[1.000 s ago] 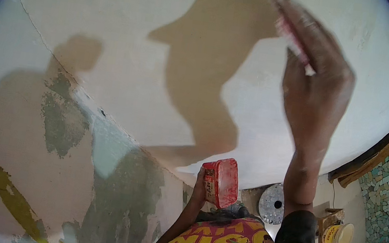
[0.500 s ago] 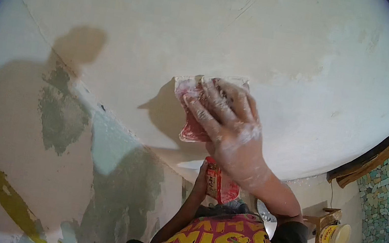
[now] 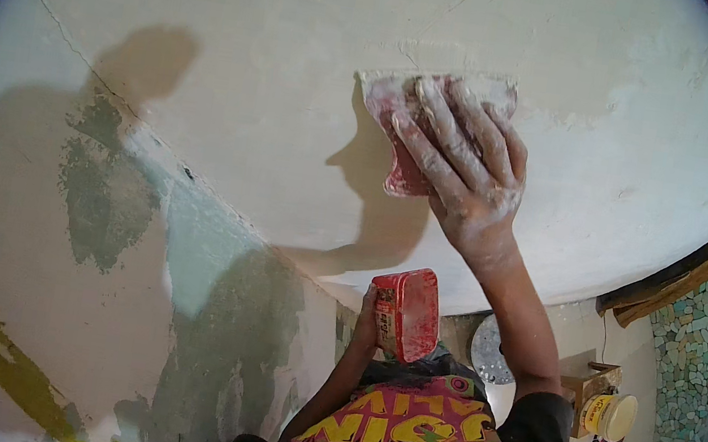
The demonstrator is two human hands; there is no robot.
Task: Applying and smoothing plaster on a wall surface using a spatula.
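My right hand (image 3: 472, 152), smeared with white putty, presses a flat red putty spreader (image 3: 411, 170) against the pale wall (image 3: 269, 55). Its fingers lie spread over the spreader, and white putty lines the far edge. Low in front of my chest, my left hand (image 3: 367, 318) grips the side of a red plastic tub (image 3: 417, 316). White residue coats the tub's face, and a label runs along its side. Most of the left fingers are hidden by the tub.
A crack (image 3: 78, 56) divides the pale wall from a patchy green and grey section (image 3: 219, 347). At the right, a yellow-labelled bucket (image 3: 616, 416) stands beside a wooden stool (image 3: 598, 382). A wooden beam (image 3: 682, 267) and pebble-patterned strip (image 3: 688, 358) lie beyond. A round speckled surface (image 3: 490, 349) is behind my right arm.
My right hand and the spreader have slid up and to the right along the wall, away from my body. The tub in my left hand shows more fully and sits slightly higher.
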